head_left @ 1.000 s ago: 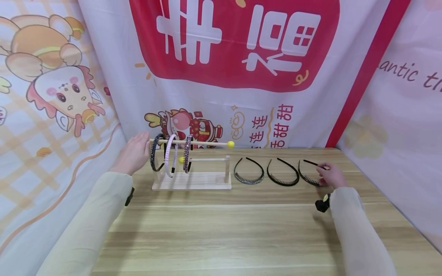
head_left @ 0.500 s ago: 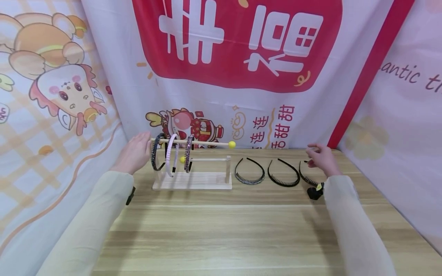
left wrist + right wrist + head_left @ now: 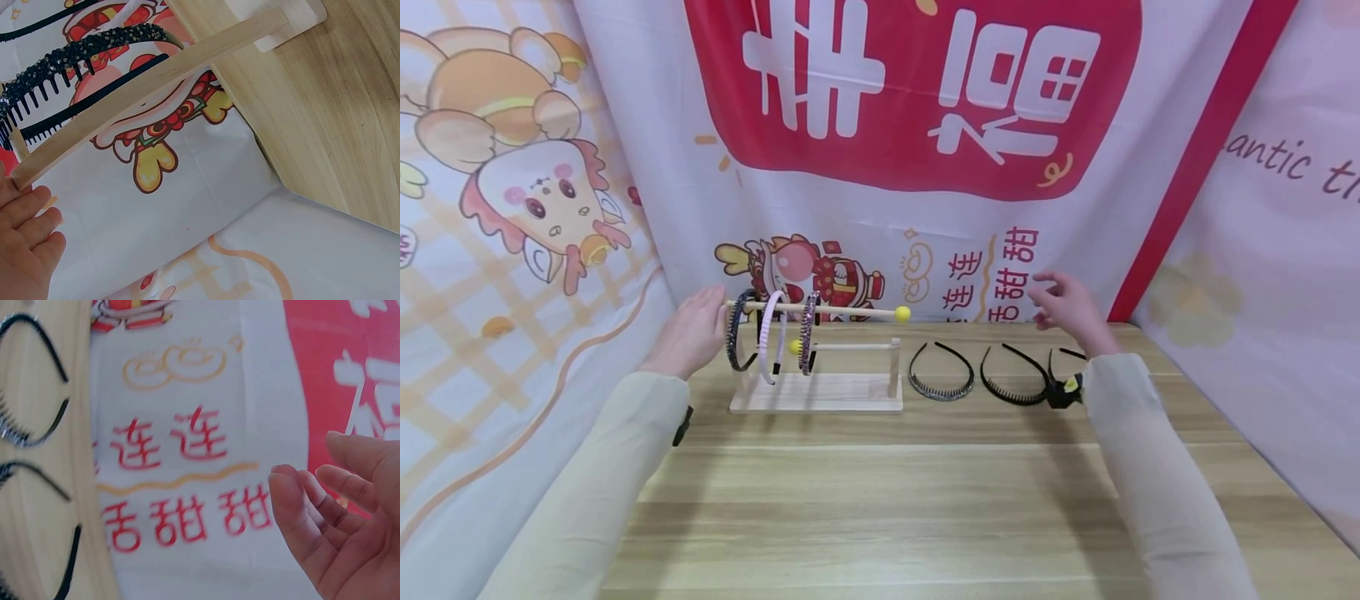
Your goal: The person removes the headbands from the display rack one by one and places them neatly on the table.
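My left hand [image 3: 691, 331] touches the left end of a wooden headband stand [image 3: 816, 404]; its straight fingers lie against the top of the post [image 3: 144, 94]. On the upper rod [image 3: 857, 312] hang a dark glittery headband [image 3: 732, 337], a pale pink headband [image 3: 763, 343] and a purple beaded headband [image 3: 806, 333]. My right hand [image 3: 1070, 310] is in the air above the table's back edge, fingers loosely bent, with nothing in it. Below it lie a silver-trimmed headband [image 3: 942, 393], a black toothed headband [image 3: 1015, 400] and another black headband [image 3: 1072, 353], partly hidden by the wrist camera.
A lower rod with a yellow ball end [image 3: 796, 347] crosses the stand below the upper one, whose tip has a yellow ball [image 3: 902, 314]. Printed cloth [image 3: 887, 242] hangs behind the wooden table [image 3: 880, 500] and along both sides.
My right hand has left the rightmost headband, rising and moving left and back over the table. My left hand stays at the stand's end, and the headbands have not moved.
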The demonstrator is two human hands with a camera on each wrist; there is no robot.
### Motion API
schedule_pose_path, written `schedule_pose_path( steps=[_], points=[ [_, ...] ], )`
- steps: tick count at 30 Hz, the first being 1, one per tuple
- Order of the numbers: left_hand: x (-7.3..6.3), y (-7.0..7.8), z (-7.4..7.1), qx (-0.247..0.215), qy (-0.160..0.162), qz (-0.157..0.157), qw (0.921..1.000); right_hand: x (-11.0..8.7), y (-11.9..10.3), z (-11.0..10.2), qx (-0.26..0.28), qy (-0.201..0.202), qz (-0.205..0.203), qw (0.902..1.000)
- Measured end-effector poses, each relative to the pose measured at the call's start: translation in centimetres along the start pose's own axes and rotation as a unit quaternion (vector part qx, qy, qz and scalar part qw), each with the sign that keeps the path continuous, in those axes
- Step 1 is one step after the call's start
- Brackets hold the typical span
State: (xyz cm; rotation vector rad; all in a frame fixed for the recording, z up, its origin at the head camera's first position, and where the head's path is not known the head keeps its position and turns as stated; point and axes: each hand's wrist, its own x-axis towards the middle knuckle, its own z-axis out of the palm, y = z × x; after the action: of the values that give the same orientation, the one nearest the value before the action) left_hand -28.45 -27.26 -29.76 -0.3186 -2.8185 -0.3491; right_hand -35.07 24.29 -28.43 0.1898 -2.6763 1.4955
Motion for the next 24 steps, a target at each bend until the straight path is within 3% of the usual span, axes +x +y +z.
schedule_pose_path(
  steps=[11, 24],
  points=[
    [0.1, 0.0, -0.1, -0.004, -0.001, -0.003, 1.0000, 0.3, -5.2, 2.5, -0.020, -0.016, -0.066, 0.9975],
    [0.1, -0.1, 0.1, -0.003, 0.000, -0.001, 1.0000, 0.2, -10.7, 6.3, -0.033, -0.044, -0.114, 0.9919]
  ],
)
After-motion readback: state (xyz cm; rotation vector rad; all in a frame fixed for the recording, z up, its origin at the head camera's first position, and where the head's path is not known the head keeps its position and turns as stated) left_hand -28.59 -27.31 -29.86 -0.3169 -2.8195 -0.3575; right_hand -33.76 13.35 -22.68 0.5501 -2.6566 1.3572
